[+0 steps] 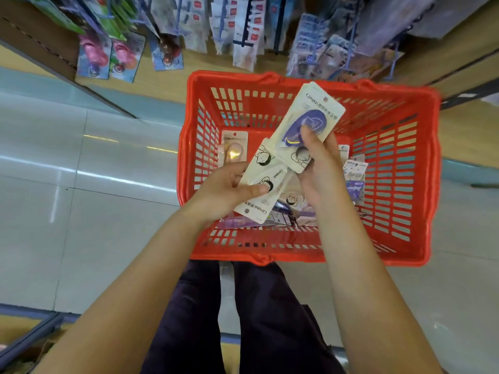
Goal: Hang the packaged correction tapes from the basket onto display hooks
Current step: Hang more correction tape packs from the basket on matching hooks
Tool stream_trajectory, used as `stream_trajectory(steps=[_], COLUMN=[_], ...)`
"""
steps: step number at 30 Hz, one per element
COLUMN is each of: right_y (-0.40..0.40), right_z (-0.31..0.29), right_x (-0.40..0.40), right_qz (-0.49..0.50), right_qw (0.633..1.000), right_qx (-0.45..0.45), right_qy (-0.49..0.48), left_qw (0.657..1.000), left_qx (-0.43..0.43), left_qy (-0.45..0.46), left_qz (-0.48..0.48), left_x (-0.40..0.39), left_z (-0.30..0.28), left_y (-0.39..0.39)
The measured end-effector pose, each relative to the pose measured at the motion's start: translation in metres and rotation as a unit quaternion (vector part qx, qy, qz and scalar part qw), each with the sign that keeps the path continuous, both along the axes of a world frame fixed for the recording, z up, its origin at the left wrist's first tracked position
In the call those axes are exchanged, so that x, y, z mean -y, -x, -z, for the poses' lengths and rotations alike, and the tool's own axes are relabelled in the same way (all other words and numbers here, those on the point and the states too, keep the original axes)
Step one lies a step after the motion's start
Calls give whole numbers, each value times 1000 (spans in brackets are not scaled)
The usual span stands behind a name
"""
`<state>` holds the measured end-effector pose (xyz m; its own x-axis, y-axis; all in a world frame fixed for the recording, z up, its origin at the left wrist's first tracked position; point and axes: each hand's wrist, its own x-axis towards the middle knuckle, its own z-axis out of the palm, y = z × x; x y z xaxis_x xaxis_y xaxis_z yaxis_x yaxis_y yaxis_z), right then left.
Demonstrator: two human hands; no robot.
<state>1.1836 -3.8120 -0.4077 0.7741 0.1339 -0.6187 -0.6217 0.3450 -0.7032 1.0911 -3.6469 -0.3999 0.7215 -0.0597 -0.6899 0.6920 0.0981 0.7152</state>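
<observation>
Correction tapes (307, 125): one per hand

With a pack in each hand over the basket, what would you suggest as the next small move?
Probably lift the right hand and its purple correction tape pack toward the display hooks above: it is already gripped clear of the red basket, and nothing is hung yet.

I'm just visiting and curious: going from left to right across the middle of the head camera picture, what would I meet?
Pale floor tiles → left hand holding white packs → right hand holding a purple correction tape pack → loose packs in the basket → red basket wall.
</observation>
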Motion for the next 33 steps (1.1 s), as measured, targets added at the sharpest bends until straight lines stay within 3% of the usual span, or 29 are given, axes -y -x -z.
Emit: stream_trajectory(steps=[4, 8, 11, 14, 22, 27, 31, 33], right_y=[-9, 1, 14, 22, 18, 6, 9, 9], right_z=[8, 2, -5, -9, -18, 16, 69, 95], right_x=[34, 40, 19, -5, -53, -63, -86, -96], right_qz=[35, -56, -127, -205, -306, -243, -277, -280], right_qw=[999, 998, 991, 975, 948, 950, 913, 906], right_qx=[-2, -23, -9, 8, 1, 1, -70, -60], right_qy=[17, -4, 31, 85, 85, 197, 292, 312], left_qw=[997, 984, 983, 985, 967, 929, 916, 917], left_qx=[-5, -14, 4, 38, 53, 63, 50, 62], left_qy=[1, 36, 78, 61, -23, -135, -132, -126], left_qz=[-83, -174, -169, -159, -248, -339, -376, -373], left_x=[3, 7, 13, 14, -31, -80, -99, -106], left_z=[2, 4, -3, -12, -30, -45, -27, -15], left_y=[-3, -14, -22, -28, -17, 6, 18, 21])
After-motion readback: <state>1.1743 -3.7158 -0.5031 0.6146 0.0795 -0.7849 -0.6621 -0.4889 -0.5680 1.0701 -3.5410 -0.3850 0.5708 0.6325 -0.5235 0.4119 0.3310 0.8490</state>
